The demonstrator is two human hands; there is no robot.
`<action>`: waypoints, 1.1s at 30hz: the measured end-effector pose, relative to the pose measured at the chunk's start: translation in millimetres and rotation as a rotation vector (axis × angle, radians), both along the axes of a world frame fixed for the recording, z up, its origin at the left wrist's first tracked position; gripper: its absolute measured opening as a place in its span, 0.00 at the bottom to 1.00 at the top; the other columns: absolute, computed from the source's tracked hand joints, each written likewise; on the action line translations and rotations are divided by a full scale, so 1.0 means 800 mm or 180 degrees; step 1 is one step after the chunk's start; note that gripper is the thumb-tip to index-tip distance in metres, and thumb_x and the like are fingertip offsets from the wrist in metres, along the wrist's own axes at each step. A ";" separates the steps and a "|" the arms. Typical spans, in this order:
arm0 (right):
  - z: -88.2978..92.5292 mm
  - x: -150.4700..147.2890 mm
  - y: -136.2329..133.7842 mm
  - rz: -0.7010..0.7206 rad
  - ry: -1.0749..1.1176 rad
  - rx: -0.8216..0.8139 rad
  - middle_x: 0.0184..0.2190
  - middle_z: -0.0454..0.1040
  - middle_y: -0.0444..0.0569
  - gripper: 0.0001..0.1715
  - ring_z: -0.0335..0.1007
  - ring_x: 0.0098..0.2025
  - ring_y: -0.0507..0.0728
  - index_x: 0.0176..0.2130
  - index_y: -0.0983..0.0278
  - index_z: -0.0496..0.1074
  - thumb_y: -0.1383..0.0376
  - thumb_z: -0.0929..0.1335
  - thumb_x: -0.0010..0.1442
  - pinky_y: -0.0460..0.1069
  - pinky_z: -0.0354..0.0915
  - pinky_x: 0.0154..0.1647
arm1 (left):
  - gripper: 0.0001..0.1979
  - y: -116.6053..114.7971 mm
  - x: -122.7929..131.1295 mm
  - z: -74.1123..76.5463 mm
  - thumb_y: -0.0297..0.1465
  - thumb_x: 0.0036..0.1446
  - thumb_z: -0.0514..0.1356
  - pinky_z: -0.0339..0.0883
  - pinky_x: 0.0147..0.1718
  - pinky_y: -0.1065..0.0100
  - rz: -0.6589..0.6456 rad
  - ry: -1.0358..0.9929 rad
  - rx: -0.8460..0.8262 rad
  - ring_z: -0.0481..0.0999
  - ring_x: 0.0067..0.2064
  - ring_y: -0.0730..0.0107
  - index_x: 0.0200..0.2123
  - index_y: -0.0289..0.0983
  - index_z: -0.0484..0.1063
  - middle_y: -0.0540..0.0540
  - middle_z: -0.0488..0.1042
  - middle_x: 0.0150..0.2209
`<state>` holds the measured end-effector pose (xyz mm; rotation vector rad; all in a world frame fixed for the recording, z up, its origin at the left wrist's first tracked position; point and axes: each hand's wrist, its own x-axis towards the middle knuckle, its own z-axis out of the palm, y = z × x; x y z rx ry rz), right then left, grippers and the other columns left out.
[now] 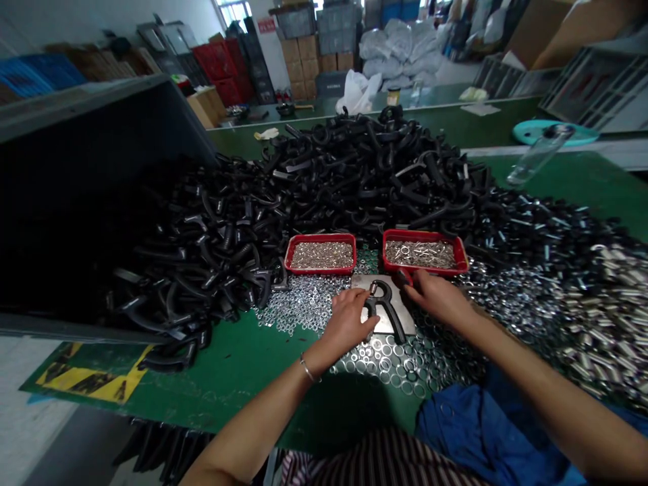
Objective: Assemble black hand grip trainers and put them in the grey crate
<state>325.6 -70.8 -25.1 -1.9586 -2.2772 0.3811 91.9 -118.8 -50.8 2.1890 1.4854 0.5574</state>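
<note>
My left hand (347,322) lies over a black plastic hand grip (387,316) and holds it down on a steel plate (399,317), with the fingers near a small metal fitting at the grip's top. My right hand (438,297) reaches in from the right, its fingertips pinching a small dark part (402,277) at the plate's far edge. Just beyond stand two red trays, the left (320,236) holding fine metal nuts and the right (425,233) holding small metal pieces. Steel washers (385,358) and nuts (304,304) lie spread around the plate.
A large heap of black grip handles (354,182) covers the green bench (217,368) behind the trays. A dark bin (75,202) spills handles at left. Steel tubes (597,337) lie at right, and a glass bottle (539,155) lies beyond them.
</note>
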 end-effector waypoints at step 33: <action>0.002 -0.086 0.017 -0.0135 0.3983 -0.0364 0.27 0.80 0.45 0.26 0.76 0.23 0.51 0.38 0.61 0.69 0.45 0.57 0.69 0.46 0.73 0.24 | 0.27 0.006 -0.009 0.000 0.39 0.60 0.63 0.57 0.59 0.52 -0.0117 -0.0190 -0.0260 0.64 0.60 0.52 0.60 0.42 0.63 0.42 0.68 0.58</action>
